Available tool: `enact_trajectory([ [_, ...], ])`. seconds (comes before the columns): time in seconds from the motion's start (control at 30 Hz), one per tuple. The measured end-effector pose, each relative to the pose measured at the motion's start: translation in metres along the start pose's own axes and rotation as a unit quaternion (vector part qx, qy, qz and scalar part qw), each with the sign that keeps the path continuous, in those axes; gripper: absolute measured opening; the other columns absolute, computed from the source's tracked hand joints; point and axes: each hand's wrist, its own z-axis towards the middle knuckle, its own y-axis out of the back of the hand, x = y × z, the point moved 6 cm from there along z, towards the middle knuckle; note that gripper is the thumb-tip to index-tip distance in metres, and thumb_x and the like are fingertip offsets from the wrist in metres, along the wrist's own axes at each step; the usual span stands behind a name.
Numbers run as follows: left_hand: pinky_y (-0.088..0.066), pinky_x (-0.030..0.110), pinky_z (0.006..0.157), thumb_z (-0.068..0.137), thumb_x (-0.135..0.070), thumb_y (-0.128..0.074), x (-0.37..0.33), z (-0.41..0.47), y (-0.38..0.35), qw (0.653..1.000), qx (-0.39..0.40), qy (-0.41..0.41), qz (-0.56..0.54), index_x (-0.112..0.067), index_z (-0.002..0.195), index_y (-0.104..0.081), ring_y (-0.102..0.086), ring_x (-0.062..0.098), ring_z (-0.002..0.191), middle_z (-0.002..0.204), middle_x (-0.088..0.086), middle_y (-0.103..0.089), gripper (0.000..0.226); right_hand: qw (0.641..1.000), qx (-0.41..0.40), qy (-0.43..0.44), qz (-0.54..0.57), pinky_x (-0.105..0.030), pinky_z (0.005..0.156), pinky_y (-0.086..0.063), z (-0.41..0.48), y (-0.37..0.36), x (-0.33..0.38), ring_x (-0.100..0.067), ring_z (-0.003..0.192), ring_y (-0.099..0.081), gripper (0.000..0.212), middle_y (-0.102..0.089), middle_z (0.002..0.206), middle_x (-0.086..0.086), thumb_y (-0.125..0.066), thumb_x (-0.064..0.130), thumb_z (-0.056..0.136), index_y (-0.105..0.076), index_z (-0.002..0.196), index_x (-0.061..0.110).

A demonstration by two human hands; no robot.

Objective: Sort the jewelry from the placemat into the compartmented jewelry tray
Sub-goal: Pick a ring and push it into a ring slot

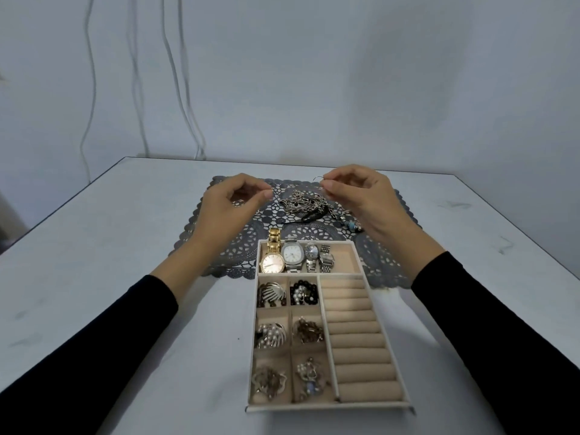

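Working over a tray (326,407) sitting on a table (94,246), with open room left and right of it. Holding six filled small pockets along the tray's left, four watches (296,255) across its far end. Beyond the tray, over the placemat (386,265): pinching a wire hook (316,179) in the right hand (361,196); pressing left hand (226,199) thumb to forefinger, on what cannot tell. Leaving one chain pile (301,204) lying between both.

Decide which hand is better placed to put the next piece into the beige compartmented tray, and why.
Probably right: the right hand pinches a thin wire piece, and the beige tray's bare padded rolls lie on that side.
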Motion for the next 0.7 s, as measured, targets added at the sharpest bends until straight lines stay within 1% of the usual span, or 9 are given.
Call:
enact_trajectory([
  [0.07,-0.053,0.022,0.078,0.085,-0.022,-0.074,-0.007,-0.006,-0.003,1.0,-0.001,0.0,-0.012,-0.017,0.095,-0.073,-0.067,0.012,0.086,0.089,-0.004,-0.072,0.011,1.0,-0.001,0.008,0.002,-0.027,0.082,-0.056,-0.012,0.003,0.005,-0.022,0.079,-0.065,0.02,-0.067,0.084,-0.015,-0.074,0.004,0.072,-0.069,0.091,0.001],
  [0.13,-0.054,0.022,0.079,0.085,-0.02,-0.075,-0.013,-0.011,-0.006,1.0,0.0,0.001,-0.025,-0.016,0.095,-0.073,-0.067,0.015,0.086,0.09,-0.003,-0.072,0.011,1.0,-0.003,0.01,-0.002,-0.029,0.084,-0.055,-0.024,0.007,0.008,-0.023,0.082,-0.066,0.023,-0.068,0.084,-0.013,-0.076,0.009,0.068,-0.07,0.089,0.003],
  [0.23,-0.054,0.021,0.079,0.085,-0.017,-0.074,-0.023,-0.019,-0.011,0.999,0.006,-0.009,-0.037,-0.015,0.096,-0.072,-0.067,0.013,0.086,0.09,-0.006,-0.072,0.011,1.0,-0.007,0.013,-0.026,-0.029,0.085,-0.055,-0.041,0.012,0.012,-0.022,0.083,-0.066,0.023,-0.071,0.084,-0.01,-0.076,0.011,0.068,-0.071,0.09,0.006],
  [0.3,-0.054,0.021,0.08,0.086,-0.016,-0.073,-0.027,-0.025,-0.016,0.999,0.015,-0.017,-0.042,-0.014,0.097,-0.072,-0.067,0.012,0.086,0.09,-0.005,-0.072,0.011,0.999,-0.01,0.02,-0.035,-0.029,0.084,-0.055,-0.052,0.016,0.013,-0.02,0.081,-0.066,0.021,-0.071,0.084,-0.008,-0.075,0.01,0.07,-0.071,0.09,0.007],
  [0.47,-0.053,0.02,0.078,0.085,-0.015,-0.073,-0.033,-0.034,-0.024,0.998,0.029,-0.021,-0.049,-0.019,0.093,-0.07,-0.066,0.01,0.084,0.088,-0.008,-0.071,0.01,0.998,-0.015,0.017,-0.065,-0.027,0.082,-0.055,-0.075,0.026,0.013,-0.02,0.084,-0.067,0.021,-0.072,0.087,-0.01,-0.075,0.008,0.073,-0.072,0.094,0.006],
  [0.6,-0.053,0.021,0.078,0.085,-0.013,-0.073,-0.036,-0.04,-0.03,0.997,0.042,-0.024,-0.057,-0.02,0.091,-0.07,-0.066,0.01,0.083,0.087,-0.007,-0.071,0.01,0.994,-0.006,0.013,-0.107,-0.018,0.074,-0.053,-0.087,0.03,0.013,-0.013,0.079,-0.067,0.016,-0.072,0.083,-0.003,-0.072,0.0,0.077,-0.072,0.093,0.005],
  [0.63,-0.053,0.022,0.078,0.085,-0.013,-0.073,-0.035,-0.041,-0.032,0.997,0.046,-0.018,-0.061,-0.02,0.091,-0.07,-0.066,0.01,0.083,0.087,-0.007,-0.071,0.009,0.993,0.0,0.012,-0.12,-0.018,0.073,-0.052,-0.09,0.03,0.014,-0.012,0.078,-0.067,0.016,-0.072,0.082,-0.003,-0.072,0.0,0.077,-0.072,0.093,0.004],
  [0.7,-0.053,0.023,0.078,0.085,-0.015,-0.074,-0.034,-0.042,-0.034,0.997,0.05,-0.009,-0.062,-0.02,0.092,-0.071,-0.066,0.011,0.083,0.087,-0.007,-0.071,0.009,0.989,0.014,0.011,-0.146,-0.023,0.077,-0.054,-0.093,0.032,0.014,-0.015,0.079,-0.068,0.017,-0.073,0.084,-0.006,-0.074,0.002,0.076,-0.072,0.093,0.003],
])
